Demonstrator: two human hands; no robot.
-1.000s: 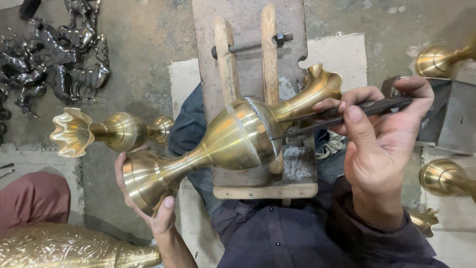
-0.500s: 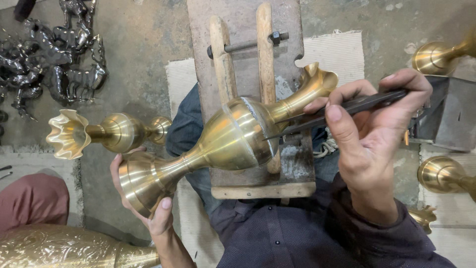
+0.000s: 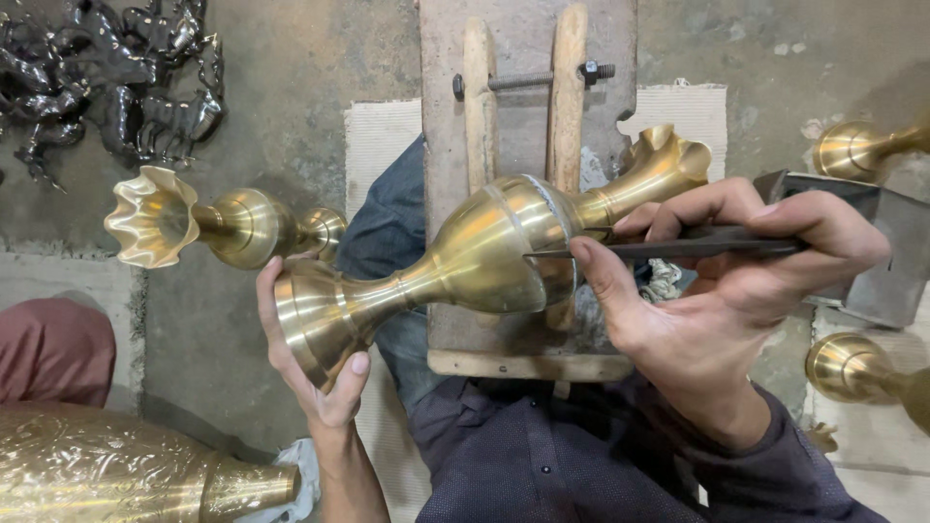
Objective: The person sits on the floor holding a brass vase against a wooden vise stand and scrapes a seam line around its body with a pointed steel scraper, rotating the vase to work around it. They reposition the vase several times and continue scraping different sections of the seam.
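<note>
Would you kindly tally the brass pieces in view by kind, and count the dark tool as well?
Plain brass vases: 5, namely the held vase, one lying at left, and three partly cut off at the right edge.
Embossed brass vessel: 1.
Dark tool in the right hand: 1.
Total: 7.
The left hand grips the held vase's foot.

A glossy, smooth brass vase (image 3: pixel 465 266) lies over a worn, matt wooden clamp block (image 3: pixel 528 194) with a rusty threaded metal bolt (image 3: pixel 533 79), beside a dull dark steel tool (image 3: pixel 668 248), rough grey concrete floor (image 3: pixel 291 116) and an embossed shiny brass vessel (image 3: pixel 116 475) at lower left.
</note>
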